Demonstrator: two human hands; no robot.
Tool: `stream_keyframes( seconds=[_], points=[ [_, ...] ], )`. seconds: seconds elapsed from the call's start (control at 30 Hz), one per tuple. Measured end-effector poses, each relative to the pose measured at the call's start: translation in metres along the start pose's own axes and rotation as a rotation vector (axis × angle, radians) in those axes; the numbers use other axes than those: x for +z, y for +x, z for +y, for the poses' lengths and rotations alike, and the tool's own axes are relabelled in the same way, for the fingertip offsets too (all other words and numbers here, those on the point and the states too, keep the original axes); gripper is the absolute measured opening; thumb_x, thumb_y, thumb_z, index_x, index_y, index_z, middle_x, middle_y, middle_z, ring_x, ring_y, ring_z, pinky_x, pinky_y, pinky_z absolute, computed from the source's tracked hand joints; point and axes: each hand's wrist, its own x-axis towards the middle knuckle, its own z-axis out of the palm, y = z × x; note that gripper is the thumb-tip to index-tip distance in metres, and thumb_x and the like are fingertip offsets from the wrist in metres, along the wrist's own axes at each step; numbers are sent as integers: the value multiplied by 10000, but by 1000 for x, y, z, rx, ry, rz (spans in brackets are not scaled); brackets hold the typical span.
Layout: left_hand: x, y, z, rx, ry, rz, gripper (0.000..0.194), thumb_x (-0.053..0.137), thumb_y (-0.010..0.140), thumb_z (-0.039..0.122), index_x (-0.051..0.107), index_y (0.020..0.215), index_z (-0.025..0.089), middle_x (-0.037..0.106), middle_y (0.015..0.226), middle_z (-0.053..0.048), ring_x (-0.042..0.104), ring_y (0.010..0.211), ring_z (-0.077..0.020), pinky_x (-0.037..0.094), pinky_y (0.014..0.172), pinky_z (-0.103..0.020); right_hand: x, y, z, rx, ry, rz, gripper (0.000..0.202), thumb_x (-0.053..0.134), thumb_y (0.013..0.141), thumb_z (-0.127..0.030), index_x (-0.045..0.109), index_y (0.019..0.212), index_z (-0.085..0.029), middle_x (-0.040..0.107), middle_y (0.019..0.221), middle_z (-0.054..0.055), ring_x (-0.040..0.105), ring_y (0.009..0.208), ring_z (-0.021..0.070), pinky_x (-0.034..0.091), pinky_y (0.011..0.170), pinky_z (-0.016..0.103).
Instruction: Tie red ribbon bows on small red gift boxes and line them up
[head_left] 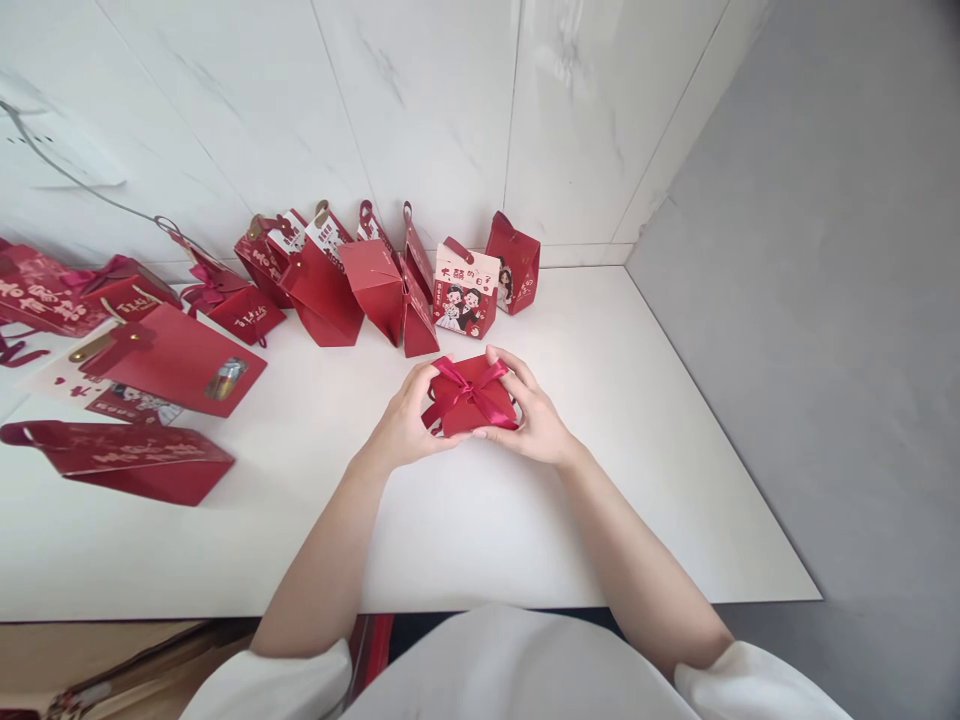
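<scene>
A small red gift box [471, 412] with a dark pink ribbon bow [469, 390] on its top is held between my two hands over the white table. My left hand [415, 420] grips the box's left side, with the thumb low at the front edge and fingers toward the back. On the right side, my right hand [529, 412] holds it in the same way. The ribbon is tied in a bow, its loops and tails spreading to both sides. The underside of the box is hidden.
Several red gift boxes [326, 295] stand along the marble wall. A cartoon-couple box [466, 290] and another red box [515, 265] are just behind my hands. More boxes [180, 360] lie at the left. The white table [675, 500] ends at a grey surface on the right.
</scene>
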Motion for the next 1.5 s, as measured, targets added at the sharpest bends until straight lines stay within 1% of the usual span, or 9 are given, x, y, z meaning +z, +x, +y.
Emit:
stream_keyframes(
  seconds=[0.2, 0.37, 0.57, 0.93, 1.1, 1.2, 1.3, 1.4, 1.5],
  points=[
    [-1, 2, 5, 100, 37, 67, 943, 868, 626, 303, 382, 1432, 253, 476, 1423, -145, 506, 1303, -302, 545, 999, -394, -1, 1, -4, -30, 16, 21, 977, 723, 804, -551, 173, 1582, -333, 240, 1619, 94, 288, 1490, 315, 321, 1203, 492],
    [-2, 1, 9, 135, 75, 96, 982, 873, 622, 291, 369, 1463, 246, 483, 1420, -155, 510, 1299, -303, 551, 995, -392, -1, 1, -4, -39, 37, 29, 975, 730, 806, -535, 173, 1582, -336, 221, 1641, 81, 256, 1505, 313, 295, 1213, 502],
    [-2, 1, 10, 138, 75, 112, 999, 872, 623, 296, 361, 1480, 245, 485, 1411, -156, 512, 1295, -301, 569, 973, -387, 0, 1, -4, -33, 80, 43, 960, 743, 806, -507, 189, 1575, -353, 221, 1646, 71, 241, 1513, 300, 295, 1211, 509],
    [0, 1, 6, 146, 87, 131, 1068, 883, 619, 332, 313, 1516, 230, 483, 1389, -165, 535, 1260, -304, 564, 980, -408, 2, 1, -7, 43, 156, 26, 959, 716, 819, -539, 154, 1577, -373, 139, 1670, 47, 196, 1527, 293, 284, 1214, 507],
    [-1, 1, 8, 141, 88, 142, 1085, 894, 601, 337, 318, 1513, 225, 489, 1369, -164, 541, 1249, -302, 562, 982, -410, 0, 1, -8, 22, 197, 28, 944, 720, 824, -518, 167, 1575, -374, 152, 1663, 52, 175, 1533, 285, 278, 1215, 499],
    [-2, 1, 9, 134, 81, 114, 992, 875, 633, 329, 357, 1475, 244, 475, 1403, -161, 518, 1283, -303, 567, 967, -404, -2, 2, -9, 23, 177, 25, 923, 730, 815, -517, 220, 1568, -359, 221, 1635, 74, 241, 1510, 298, 284, 1212, 495],
    [-4, 1, 7, 82, 35, 47, 860, 851, 668, 336, 413, 1406, 264, 457, 1429, -152, 507, 1303, -301, 564, 960, -409, -1, 2, -8, 67, 174, 18, 881, 729, 811, -525, 293, 1551, -331, 289, 1583, 103, 307, 1479, 293, 316, 1202, 467],
    [-6, 2, 3, -3, 21, -15, 808, 838, 688, 369, 430, 1378, 270, 448, 1432, -149, 498, 1315, -302, 540, 989, -427, 2, 2, -6, 135, 155, -11, 863, 710, 818, -550, 310, 1545, -312, 293, 1572, 115, 273, 1495, 284, 306, 1209, 466],
    [-8, 3, -2, -54, 18, -37, 792, 835, 689, 414, 446, 1363, 263, 451, 1433, -147, 477, 1338, -308, 493, 1048, -450, 5, 1, -5, 198, 122, -60, 758, 686, 836, -557, 407, 1495, -307, 289, 1591, 101, 269, 1498, 283, 285, 1221, 472]
  ],
)
